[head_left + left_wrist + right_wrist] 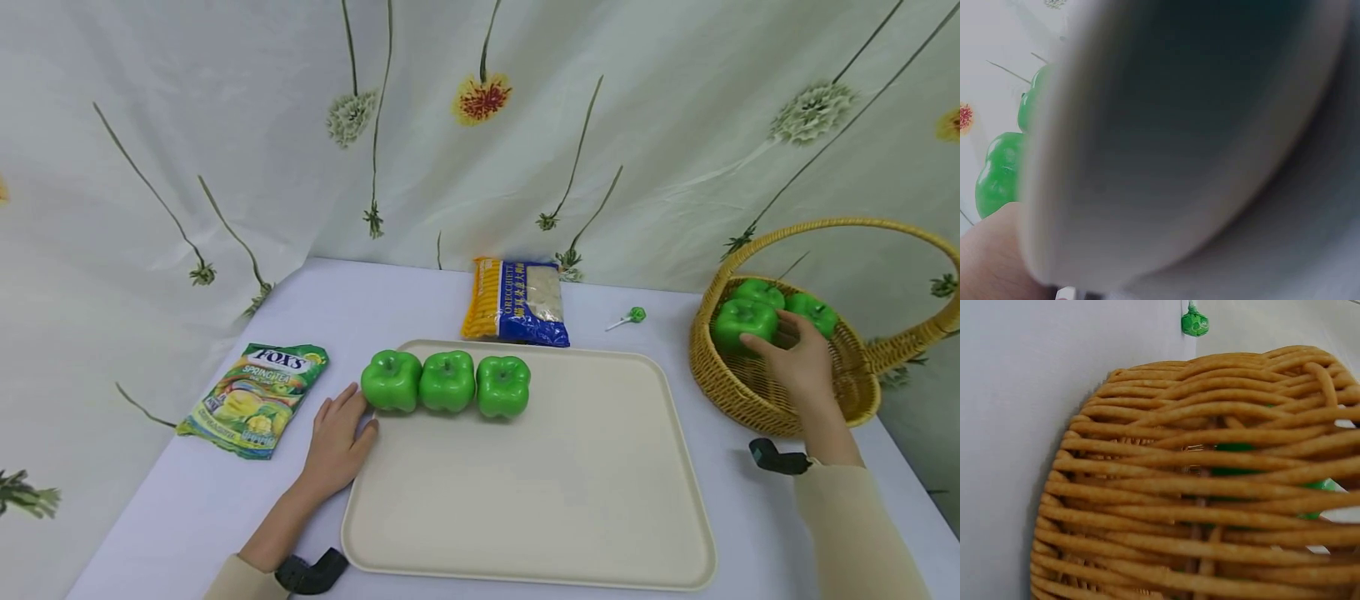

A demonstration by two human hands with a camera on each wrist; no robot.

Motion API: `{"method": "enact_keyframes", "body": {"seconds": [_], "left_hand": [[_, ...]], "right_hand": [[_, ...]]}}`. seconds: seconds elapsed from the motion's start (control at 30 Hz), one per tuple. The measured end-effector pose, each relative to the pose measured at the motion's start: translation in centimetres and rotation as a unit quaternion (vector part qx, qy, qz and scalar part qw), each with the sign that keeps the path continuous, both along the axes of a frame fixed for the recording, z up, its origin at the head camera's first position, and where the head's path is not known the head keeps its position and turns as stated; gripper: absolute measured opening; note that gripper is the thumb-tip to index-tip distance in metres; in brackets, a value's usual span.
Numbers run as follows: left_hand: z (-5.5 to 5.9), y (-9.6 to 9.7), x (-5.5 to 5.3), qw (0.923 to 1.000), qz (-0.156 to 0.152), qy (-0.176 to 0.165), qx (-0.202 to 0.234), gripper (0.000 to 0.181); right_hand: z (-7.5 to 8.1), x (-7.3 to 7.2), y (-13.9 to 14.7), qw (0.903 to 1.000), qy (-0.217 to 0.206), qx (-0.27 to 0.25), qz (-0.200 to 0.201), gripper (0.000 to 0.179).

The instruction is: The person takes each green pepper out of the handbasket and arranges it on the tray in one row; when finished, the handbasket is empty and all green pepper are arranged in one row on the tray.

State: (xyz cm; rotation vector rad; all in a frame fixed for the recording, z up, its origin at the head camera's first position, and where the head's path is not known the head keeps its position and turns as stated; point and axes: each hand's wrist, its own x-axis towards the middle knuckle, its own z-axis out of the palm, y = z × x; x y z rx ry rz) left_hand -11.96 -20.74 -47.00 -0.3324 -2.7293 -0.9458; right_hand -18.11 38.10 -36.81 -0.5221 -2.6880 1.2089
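At the wicker basket (761, 408), my right hand (802, 354) reaches over the near rim and grips a green bell pepper (744, 325) between thumb and fingers. Two more green peppers (813, 313) lie behind it in the basket. My left hand (341, 442) rests at the left edge of the beige tray (555, 500), fingertips right beside the leftmost pepper (392, 381). That pepper and two others (502, 387) stand in a row along the tray's back left. In the right wrist view the basket's weave (1197, 487) hides the hand.
A yellow and blue pasta bag (517, 302) lies behind the tray, with a green lollipop (636, 315) to its right. Left of the tray is a green candy bag (258, 400). The basket's tall handle (840, 222) arches above it. A floral cloth (247, 125) hangs behind.
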Motion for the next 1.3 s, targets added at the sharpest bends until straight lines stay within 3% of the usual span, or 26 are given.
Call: {"method": "enact_keyframes", "body": {"seconds": [0.27, 0.63, 0.93, 1.07, 1.3], "left_hand": [[0.0, -0.1, 0.0, 1.0000, 0.000, 0.001, 0.000, 0.045], [0.1, -0.1, 0.2, 1.0000, 0.000, 0.003, 0.001, 0.045], [0.4, -0.1, 0.2, 1.0000, -0.001, 0.002, 0.003, 0.045], [0.4, 0.0, 0.2, 1.0000, -0.002, 0.004, 0.004, 0.044], [0.3, 0.0, 0.1, 1.0000, -0.004, 0.004, 0.003, 0.043]], "right_hand": [[0.9, 1.5, 0.5, 0.9990, -0.008, -0.016, -0.040, 0.089], [1.9, 3.8, 1.3, 0.9946, 0.025, -0.053, -0.085, 0.078], [2.5, 5.4, 0.5, 0.9946, 0.058, -0.009, -0.086, 0.072], [2.5, 6.1, -0.1, 0.9961, 0.063, -0.002, -0.061, 0.073], [1.6, 6.8, -2.4, 0.9956, 0.085, 0.008, 0.038, 0.071]]}}
